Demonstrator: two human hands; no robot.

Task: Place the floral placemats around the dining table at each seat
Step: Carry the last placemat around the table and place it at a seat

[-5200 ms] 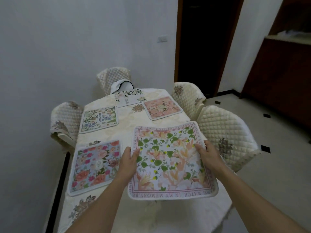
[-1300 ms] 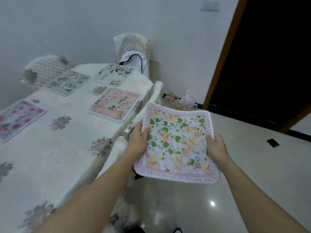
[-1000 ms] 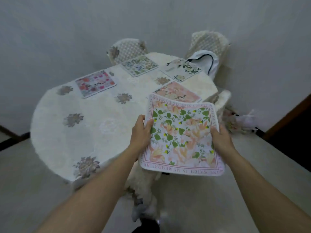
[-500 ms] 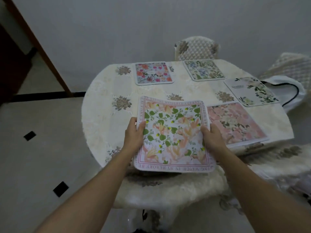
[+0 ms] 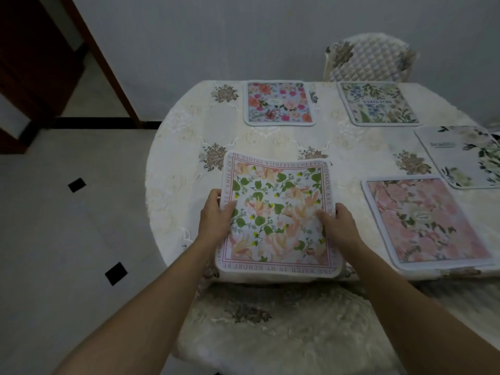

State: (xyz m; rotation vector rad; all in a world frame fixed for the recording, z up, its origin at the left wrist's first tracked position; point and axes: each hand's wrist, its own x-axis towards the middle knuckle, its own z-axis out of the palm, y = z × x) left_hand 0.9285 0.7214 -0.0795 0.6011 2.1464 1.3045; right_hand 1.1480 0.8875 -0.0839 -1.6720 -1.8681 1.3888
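held mat: peach blooms and green leaves, red lettered border; it sits over the near edge of the tabletop, far edge curled up slightly, near edge at the rim. whether it lies flat on the cloth cannot be told.
left hand: grips the mat's left edge, thumb on top, fingers underneath.
right hand: grips the mat's right edge, thumb on the print, fingers tucked below.
pink mat: flat on the tabletop just right of the held mat, apart from it, near the rim.
white mat: beyond the pink mat at the right, dark green leaves, partly cut off by the frame.
red mat: flat at the far side, opposite the held mat.
blue-green mat: far side, right of the red mat, in front of a chair.
far chair: quilted cover, behind the tabletop against the wall.
near chair: fluffy cream seat below the held mat, between the forearms.
cloth: cream, with brown flower motifs.
floor: pale tiles with small black squares, left of the tabletop.
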